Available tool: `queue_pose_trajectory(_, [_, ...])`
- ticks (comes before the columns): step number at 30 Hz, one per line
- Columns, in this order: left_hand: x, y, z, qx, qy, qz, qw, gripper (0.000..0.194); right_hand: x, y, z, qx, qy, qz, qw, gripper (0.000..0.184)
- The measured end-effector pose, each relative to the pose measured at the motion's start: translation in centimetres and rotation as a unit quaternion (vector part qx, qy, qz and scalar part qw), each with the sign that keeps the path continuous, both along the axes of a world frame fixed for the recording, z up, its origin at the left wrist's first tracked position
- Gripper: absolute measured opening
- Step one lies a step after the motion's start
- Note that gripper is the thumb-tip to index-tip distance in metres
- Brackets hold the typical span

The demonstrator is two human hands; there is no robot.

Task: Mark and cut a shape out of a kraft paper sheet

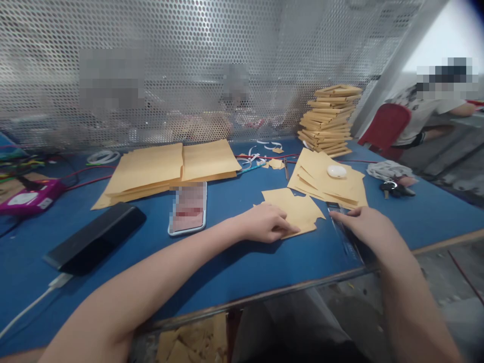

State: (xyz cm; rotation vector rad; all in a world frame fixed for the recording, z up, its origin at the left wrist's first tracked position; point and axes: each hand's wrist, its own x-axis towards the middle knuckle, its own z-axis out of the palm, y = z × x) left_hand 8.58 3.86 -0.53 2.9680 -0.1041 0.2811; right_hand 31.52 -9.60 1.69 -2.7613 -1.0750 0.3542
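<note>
My left hand [266, 223] lies on a cut sheet of brown kraft paper [302, 206], index finger stretched out along its near edge and the other fingers partly bent. Notches show in the sheet's far and right edges. Just right of it, my right hand [368, 227] has its thumb and fingers on a narrow ruler [346, 234], which slants toward the table's front edge. The fingers look closed on its far part, partly hiding it. Behind the sheet is a small pile of kraft paper [312, 174] with a white earbud case [336, 171] on top.
The blue table [234, 272] holds a phone [190, 206], a black power bank [98, 237], a magenta box [32, 196], large kraft sheets [151, 164], a tall stack of folded kraft pieces [330, 121] and keys [395, 189]. A perforated metal screen [181, 55] stands behind. Another person [423, 111] sits at right.
</note>
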Motion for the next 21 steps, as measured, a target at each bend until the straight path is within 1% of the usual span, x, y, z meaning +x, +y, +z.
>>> queue_pose_trajectory(2, [0.0,0.0,0.1,0.002,0.001,0.001,1.0,0.034,0.1,0.3,0.5,-0.034,0.01,0.018,0.999,0.051])
queue_pose_trajectory(4, [0.0,-0.1,0.1,0.005,0.001,0.002,1.0,0.035,0.2,0.7,0.8,-0.052,0.008,0.034,0.998,0.047])
queue_pose_trajectory(7, [0.0,-0.1,0.2,0.009,0.001,0.001,1.0,0.036,0.4,1.0,0.9,-0.051,0.003,0.045,0.998,0.042])
queue_pose_trajectory(12, [-0.1,0.0,0.1,0.012,-0.001,0.002,1.0,0.034,0.3,0.7,0.6,-0.051,0.005,0.041,0.998,0.045])
queue_pose_trajectory(14, [-0.1,0.0,0.1,0.01,-0.002,0.002,1.0,0.033,0.1,0.4,0.3,-0.028,-0.005,0.02,0.999,0.044])
queue_pose_trajectory(17, [-0.1,0.0,0.0,0.009,-0.003,0.001,1.0,0.032,-0.1,-0.1,-0.2,0.032,-0.028,-0.021,0.999,0.047])
queue_pose_trajectory(19, [-0.1,0.0,-0.1,0.008,-0.003,0.0,1.0,0.032,-0.4,-0.6,-0.4,0.076,0.004,-0.031,0.997,0.049])
queue_pose_trajectory(21, [-0.1,0.1,-0.1,0.008,-0.001,-0.001,1.0,0.032,-1.1,-1.5,-0.3,0.131,0.078,-0.021,0.988,0.051])
